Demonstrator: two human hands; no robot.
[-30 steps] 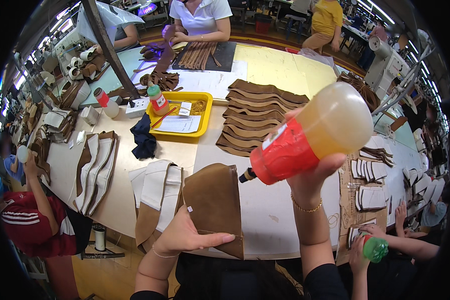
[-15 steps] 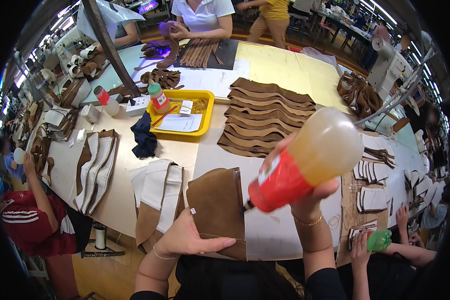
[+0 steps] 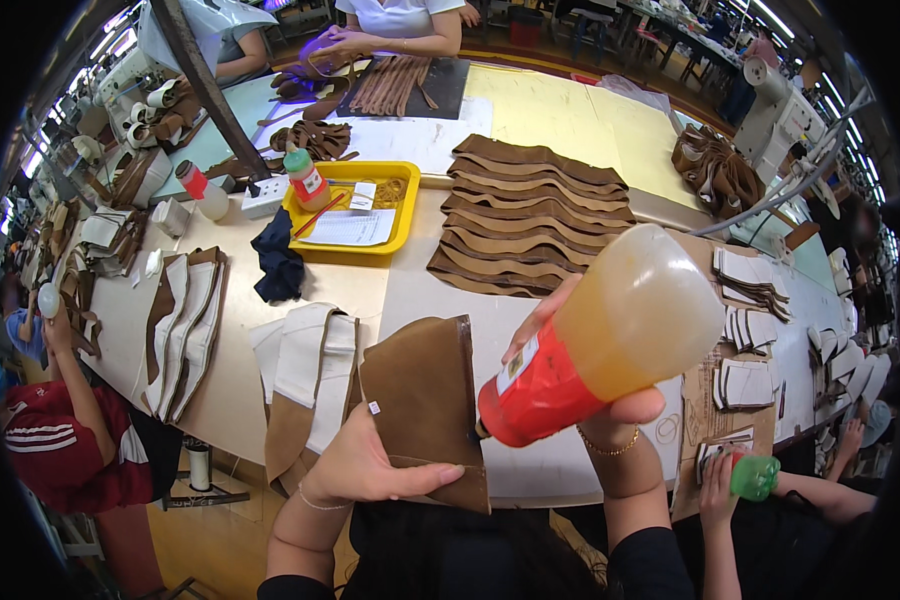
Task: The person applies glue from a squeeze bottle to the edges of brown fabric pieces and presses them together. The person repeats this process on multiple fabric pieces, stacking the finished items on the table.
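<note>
Brown leather panel (image 3: 420, 385): lying at the near edge of the white worktable (image 3: 560, 480), in front of the person, with a small white tag (image 3: 374, 408) showing at its left side.
Left hand (image 3: 385, 468): clamping the panel's lower part, its thumb pressing on top near a seam while the other fingers are mostly hiding underneath.
Squeeze bottle (image 3: 640, 300): tilting nozzle-down over the panel's right edge, amber liquid showing through its clear body above a red wrap; whether the tip is touching the leather, I cannot tell.
Right hand (image 3: 620, 415): wrapping around the bottle, fingers and thumb closing on opposite sides.
White-lined pieces (image 3: 315, 360): overlapping just left of the panel.
Leather strips (image 3: 530, 220): lying in wavy, overlapping rows beyond the bottle.
Yellow tray (image 3: 355, 248): sitting farther back, holding a green-capped bottle (image 3: 306, 182), a red pencil (image 3: 315, 216) and a paper sheet (image 3: 350, 228).
Dark blue cloth (image 3: 278, 260): bunching beside the tray's left side.
Right-hand neighbour: a co-worker's hand (image 3: 716, 495) resting beside a green-bottomed bottle (image 3: 755, 478).
Far side: a person in a white shirt (image 3: 405, 18) sitting behind a dark mat (image 3: 454, 85).
</note>
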